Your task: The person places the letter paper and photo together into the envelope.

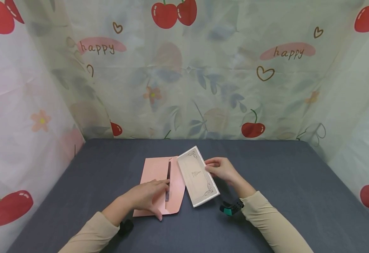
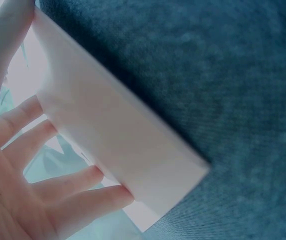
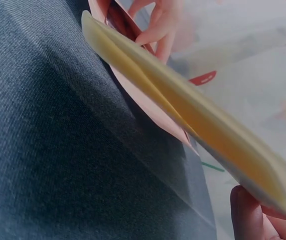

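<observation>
A pink envelope [image 1: 154, 168] lies on the dark table, with a dark strip [image 1: 168, 172] showing along its opening. My left hand [image 1: 146, 194] rests on it, the fingers reaching the opening and the thumb at the near edge. In the left wrist view these fingers [image 2: 78, 180] are spread and fairly straight against the paper's edge. My right hand [image 1: 221, 169] pinches the right edge of a cream folded card [image 1: 195, 175] with scroll ornaments, tilted beside the envelope. The right wrist view shows the card [image 3: 183, 95] gaping at one end, its inside yellowish.
The dark cloth-covered table [image 1: 266, 165] stretches out on both sides of the hands. A printed curtain [image 1: 187, 80] with cherries and "happy" lettering surrounds its back and sides. A dark strapped device [image 1: 231, 208] sits at the right wrist.
</observation>
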Motion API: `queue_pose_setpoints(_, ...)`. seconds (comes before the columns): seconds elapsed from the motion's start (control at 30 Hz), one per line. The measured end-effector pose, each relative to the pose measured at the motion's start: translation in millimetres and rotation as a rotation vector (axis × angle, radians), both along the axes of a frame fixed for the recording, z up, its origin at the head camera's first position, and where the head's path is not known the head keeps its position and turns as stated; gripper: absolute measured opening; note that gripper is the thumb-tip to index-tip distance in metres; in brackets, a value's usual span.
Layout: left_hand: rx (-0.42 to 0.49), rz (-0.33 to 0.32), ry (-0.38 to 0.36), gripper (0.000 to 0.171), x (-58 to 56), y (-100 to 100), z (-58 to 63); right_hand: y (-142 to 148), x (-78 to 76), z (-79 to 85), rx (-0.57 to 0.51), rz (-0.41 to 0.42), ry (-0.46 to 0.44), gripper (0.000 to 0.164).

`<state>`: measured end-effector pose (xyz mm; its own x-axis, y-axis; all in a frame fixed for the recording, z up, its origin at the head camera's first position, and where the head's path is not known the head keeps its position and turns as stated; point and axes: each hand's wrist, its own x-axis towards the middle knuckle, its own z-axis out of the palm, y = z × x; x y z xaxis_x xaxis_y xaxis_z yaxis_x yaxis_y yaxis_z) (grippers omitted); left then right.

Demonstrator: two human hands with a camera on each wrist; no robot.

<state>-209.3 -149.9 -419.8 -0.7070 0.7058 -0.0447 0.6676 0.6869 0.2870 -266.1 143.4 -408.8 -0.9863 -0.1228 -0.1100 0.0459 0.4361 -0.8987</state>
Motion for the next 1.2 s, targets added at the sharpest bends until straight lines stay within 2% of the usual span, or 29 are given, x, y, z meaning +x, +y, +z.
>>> queue_pose_setpoints(1.2,-0.012,0.009,-0.001,0.079,-0.4,1,0.3,-23,-6.5,-13.2,-0.056,-0.008,-0.048,0.028)
